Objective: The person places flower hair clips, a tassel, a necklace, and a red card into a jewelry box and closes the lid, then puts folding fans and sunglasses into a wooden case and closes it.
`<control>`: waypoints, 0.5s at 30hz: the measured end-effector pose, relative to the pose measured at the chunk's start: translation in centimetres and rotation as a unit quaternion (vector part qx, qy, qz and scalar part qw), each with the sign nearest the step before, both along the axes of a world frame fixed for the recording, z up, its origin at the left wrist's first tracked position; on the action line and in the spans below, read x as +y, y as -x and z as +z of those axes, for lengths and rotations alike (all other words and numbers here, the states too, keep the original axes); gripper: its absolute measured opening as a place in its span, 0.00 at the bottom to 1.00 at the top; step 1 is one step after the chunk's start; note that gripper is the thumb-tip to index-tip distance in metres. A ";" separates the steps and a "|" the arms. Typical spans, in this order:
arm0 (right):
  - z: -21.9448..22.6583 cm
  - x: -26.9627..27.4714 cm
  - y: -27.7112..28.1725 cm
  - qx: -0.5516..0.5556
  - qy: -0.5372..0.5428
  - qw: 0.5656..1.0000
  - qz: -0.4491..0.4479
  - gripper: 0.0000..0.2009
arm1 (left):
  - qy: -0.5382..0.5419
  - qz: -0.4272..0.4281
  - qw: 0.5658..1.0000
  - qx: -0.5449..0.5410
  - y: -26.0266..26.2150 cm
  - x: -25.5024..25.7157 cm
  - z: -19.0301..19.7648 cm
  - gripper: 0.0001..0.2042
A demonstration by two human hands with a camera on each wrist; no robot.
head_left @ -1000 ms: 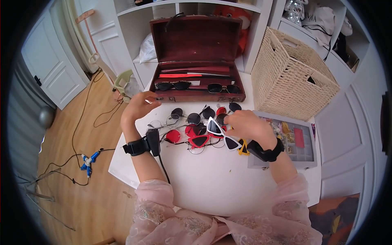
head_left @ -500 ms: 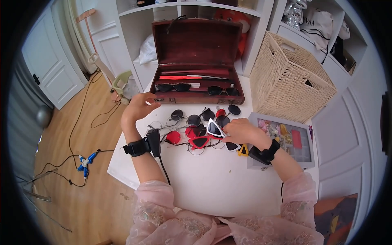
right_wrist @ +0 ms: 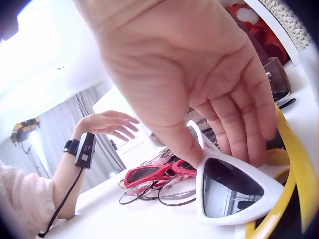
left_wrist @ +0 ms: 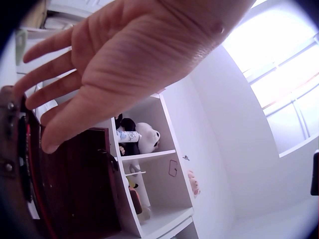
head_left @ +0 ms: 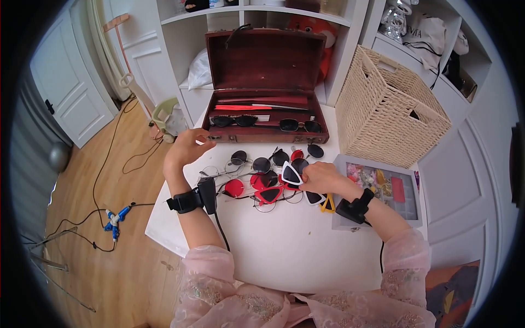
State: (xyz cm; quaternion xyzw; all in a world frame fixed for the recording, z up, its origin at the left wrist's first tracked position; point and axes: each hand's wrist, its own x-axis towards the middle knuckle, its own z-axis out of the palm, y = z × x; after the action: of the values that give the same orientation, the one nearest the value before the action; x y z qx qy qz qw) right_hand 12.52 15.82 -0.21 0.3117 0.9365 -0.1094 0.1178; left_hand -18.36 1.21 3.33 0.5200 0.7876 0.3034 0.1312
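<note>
My right hand [head_left: 324, 179] pinches the white-framed sunglasses [right_wrist: 239, 219] between thumb and fingers, near the middle of the frame. These lie on the white table at the right of a spread of sunglasses, beside a yellow pair [head_left: 327, 204] and overlapping a red cat-eye pair [head_left: 268, 195]. Round red lenses [head_left: 234, 188] and round dark lenses [head_left: 262, 165] lie farther left and behind. My left hand [head_left: 187, 147] is held by the front left corner of an open dark red case [head_left: 273, 135]; its fingers are spread and hold nothing in the left wrist view.
Inside the case lie two dark sunglasses [head_left: 300, 126] and several red, flat or slim items. Right of the spread sits a grey compartment box [head_left: 404, 210] with small trinkets. A tall woven basket [head_left: 377, 109] stands behind that box, and white shelves [head_left: 345, 65] rise behind the case.
My right hand has shifted slightly left and lower onto the white sunglasses, its forearm swinging outward to the right. My left hand has kept almost the same pose.
</note>
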 end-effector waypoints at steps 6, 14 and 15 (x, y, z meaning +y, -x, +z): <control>0.1 0.5 -0.5 -0.009 0.031 0.999 -0.009 0.16 | -0.011 -0.019 1.000 0.022 0.5 0.2 -0.8 0.17; -0.8 1.6 -1.2 0.006 0.067 0.998 0.005 0.20 | -0.009 -0.021 1.000 0.002 0.7 0.3 -0.8 0.18; -0.9 1.8 -1.3 0.006 0.076 0.997 0.023 0.20 | -0.012 -0.025 1.000 0.005 0.8 0.3 -0.9 0.18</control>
State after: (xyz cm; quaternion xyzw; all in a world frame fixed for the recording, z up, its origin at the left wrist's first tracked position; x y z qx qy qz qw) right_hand 13.86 17.61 -1.11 0.2792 0.9331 -0.1799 0.1379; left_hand -19.17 1.51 2.42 0.5429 0.7713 0.3063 0.1287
